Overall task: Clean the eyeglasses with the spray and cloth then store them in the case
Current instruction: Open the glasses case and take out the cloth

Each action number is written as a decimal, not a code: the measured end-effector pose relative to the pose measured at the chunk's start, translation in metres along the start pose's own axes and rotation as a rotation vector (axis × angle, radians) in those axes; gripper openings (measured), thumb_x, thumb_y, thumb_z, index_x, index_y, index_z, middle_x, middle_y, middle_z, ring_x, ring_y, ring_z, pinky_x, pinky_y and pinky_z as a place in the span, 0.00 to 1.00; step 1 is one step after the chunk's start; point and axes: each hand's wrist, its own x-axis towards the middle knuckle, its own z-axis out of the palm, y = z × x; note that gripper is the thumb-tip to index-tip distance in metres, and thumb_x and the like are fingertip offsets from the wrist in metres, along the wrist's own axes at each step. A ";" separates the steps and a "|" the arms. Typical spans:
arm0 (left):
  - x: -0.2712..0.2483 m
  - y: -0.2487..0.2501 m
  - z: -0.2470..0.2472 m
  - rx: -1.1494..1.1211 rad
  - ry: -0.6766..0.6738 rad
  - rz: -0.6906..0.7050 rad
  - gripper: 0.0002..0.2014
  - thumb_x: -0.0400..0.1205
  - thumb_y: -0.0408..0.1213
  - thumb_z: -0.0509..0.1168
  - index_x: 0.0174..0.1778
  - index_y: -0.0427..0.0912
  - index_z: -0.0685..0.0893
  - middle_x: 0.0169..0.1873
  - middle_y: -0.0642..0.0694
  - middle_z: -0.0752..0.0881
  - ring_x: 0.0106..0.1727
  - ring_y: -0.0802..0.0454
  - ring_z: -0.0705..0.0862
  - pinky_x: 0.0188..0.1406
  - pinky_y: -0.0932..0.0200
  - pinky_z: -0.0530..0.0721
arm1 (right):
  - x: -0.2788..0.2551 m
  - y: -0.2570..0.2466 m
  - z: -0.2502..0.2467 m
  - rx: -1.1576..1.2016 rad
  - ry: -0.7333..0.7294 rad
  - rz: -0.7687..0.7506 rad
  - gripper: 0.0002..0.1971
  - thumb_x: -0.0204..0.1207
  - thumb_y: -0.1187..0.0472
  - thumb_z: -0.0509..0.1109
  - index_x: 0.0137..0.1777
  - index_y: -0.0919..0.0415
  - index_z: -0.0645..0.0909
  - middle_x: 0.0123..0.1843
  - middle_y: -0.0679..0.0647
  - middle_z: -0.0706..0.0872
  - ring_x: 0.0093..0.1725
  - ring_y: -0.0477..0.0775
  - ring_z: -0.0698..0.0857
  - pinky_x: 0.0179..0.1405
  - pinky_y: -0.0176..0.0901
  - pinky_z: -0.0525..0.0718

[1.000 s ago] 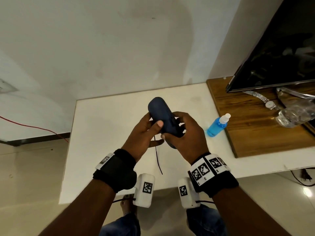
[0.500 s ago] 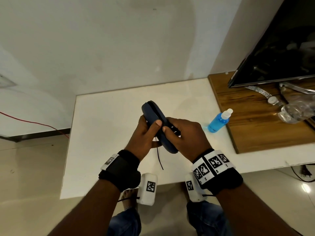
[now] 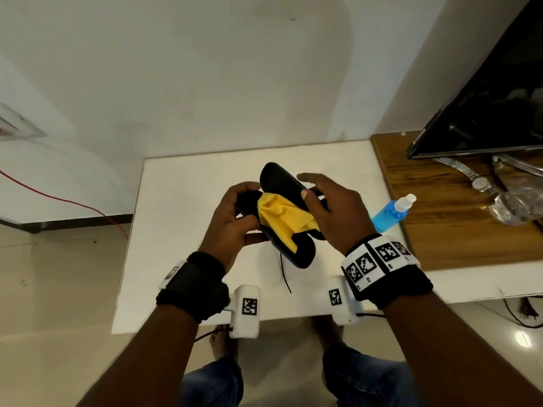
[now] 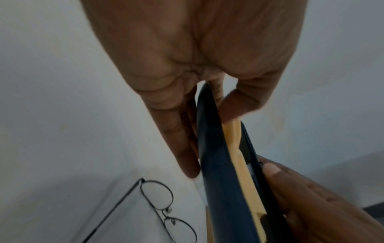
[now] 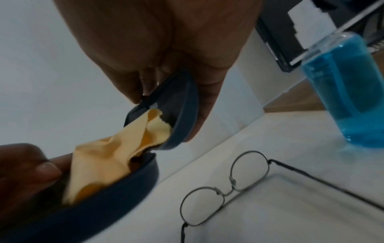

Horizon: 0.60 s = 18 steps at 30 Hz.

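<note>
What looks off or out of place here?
Nothing is spilled or broken. The crumpled yellow cloth bulges out of the open dark blue clamshell case held by both hands. The wire-rimmed round eyeglasses lie unfolded on the white table, beside the upright blue spray bottle.

A white worktop [image 3: 182,201] stands against a plain pale wall [image 3: 205,69]. To its right a wooden cabinet [image 3: 440,230] carries a dark screen [image 3: 484,107]. The floor [image 3: 58,274] is beige tile, crossed by a red cable [image 3: 58,198].
</note>
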 end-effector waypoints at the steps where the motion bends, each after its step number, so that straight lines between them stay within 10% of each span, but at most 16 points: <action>1: -0.001 0.001 -0.005 0.000 -0.016 -0.019 0.28 0.77 0.15 0.58 0.68 0.45 0.79 0.59 0.39 0.82 0.53 0.40 0.87 0.44 0.42 0.89 | 0.005 -0.003 -0.001 -0.024 -0.029 -0.017 0.13 0.86 0.56 0.62 0.68 0.49 0.78 0.51 0.49 0.88 0.43 0.51 0.87 0.47 0.45 0.84; 5: -0.003 0.000 -0.023 -0.048 0.027 -0.059 0.23 0.82 0.18 0.56 0.67 0.44 0.82 0.59 0.39 0.86 0.55 0.38 0.89 0.47 0.39 0.89 | 0.022 -0.012 -0.001 -0.099 -0.133 -0.082 0.11 0.81 0.68 0.63 0.55 0.50 0.78 0.53 0.47 0.85 0.40 0.38 0.81 0.44 0.42 0.77; 10: -0.008 -0.004 -0.033 -0.058 0.107 -0.039 0.21 0.82 0.19 0.61 0.63 0.47 0.84 0.57 0.39 0.88 0.54 0.38 0.90 0.48 0.43 0.90 | 0.034 -0.024 0.015 -0.242 -0.228 -0.137 0.11 0.78 0.50 0.70 0.59 0.47 0.85 0.76 0.45 0.77 0.70 0.52 0.80 0.65 0.53 0.80; 18: -0.008 -0.012 -0.046 -0.104 0.100 -0.001 0.21 0.81 0.21 0.65 0.66 0.47 0.83 0.61 0.36 0.85 0.59 0.40 0.89 0.52 0.43 0.89 | 0.037 -0.035 0.032 -0.517 -0.273 -0.132 0.06 0.76 0.53 0.72 0.50 0.50 0.86 0.75 0.46 0.78 0.70 0.57 0.78 0.62 0.54 0.80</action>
